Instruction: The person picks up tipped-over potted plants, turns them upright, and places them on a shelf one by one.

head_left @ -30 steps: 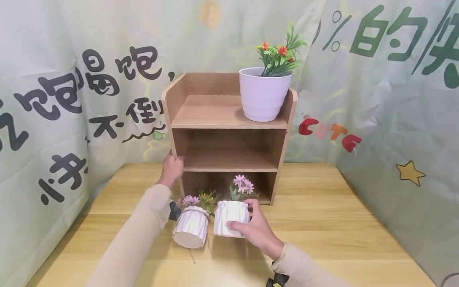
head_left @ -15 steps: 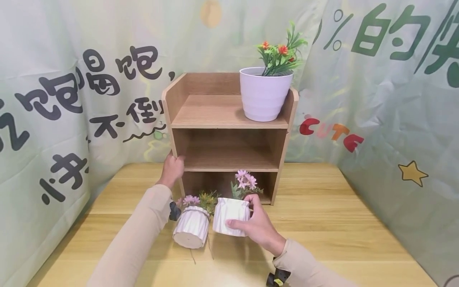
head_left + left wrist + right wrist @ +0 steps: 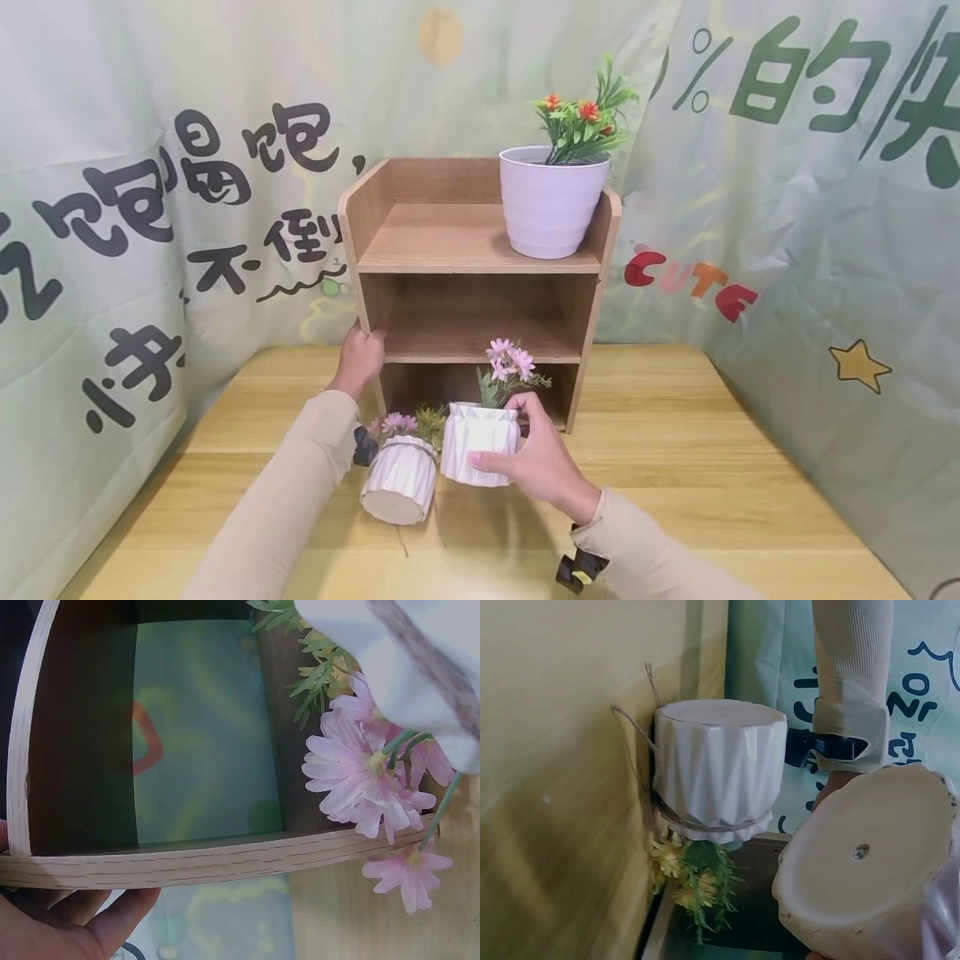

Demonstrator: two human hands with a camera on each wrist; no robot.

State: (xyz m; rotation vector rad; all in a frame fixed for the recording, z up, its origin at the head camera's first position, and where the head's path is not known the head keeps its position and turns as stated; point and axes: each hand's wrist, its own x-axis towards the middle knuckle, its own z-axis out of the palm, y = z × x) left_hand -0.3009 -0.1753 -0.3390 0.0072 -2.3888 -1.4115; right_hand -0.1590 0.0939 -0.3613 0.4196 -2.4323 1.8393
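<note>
Head view first: the right hand (image 3: 542,467) has lifted the white ribbed pot (image 3: 478,443) clear of the surface (image 3: 675,467). A second ago it stood on the wood; now it hangs a little above it, nearer the shelf unit (image 3: 480,275), and its pink flowers (image 3: 508,362) have risen in front of the edge of the middle board. Fingers and thumb are curled round the pot's right side, so the grasp looks firm to me. The right wrist view looks at the pot's pale underside (image 3: 870,859) with its small drain hole, which fits a pot held in the air and tipped slightly.

The left hand (image 3: 360,357) has not moved at all. It stays clamped on the shelf unit's front left upright, and the left wrist view shows fingers (image 3: 82,930) pressed under the wooden edge.

The second ribbed pot (image 3: 400,479), tied with twine, lies tipped over on the surface where it was, just left of the lifted one, near the middle of the surface and in front of the shelf unit. The larger lilac pot (image 3: 551,200) with orange flowers stands unchanged at the right end of the top board.

My reading: the pot is on its way up toward the unit while the other hand steadies it.
</note>
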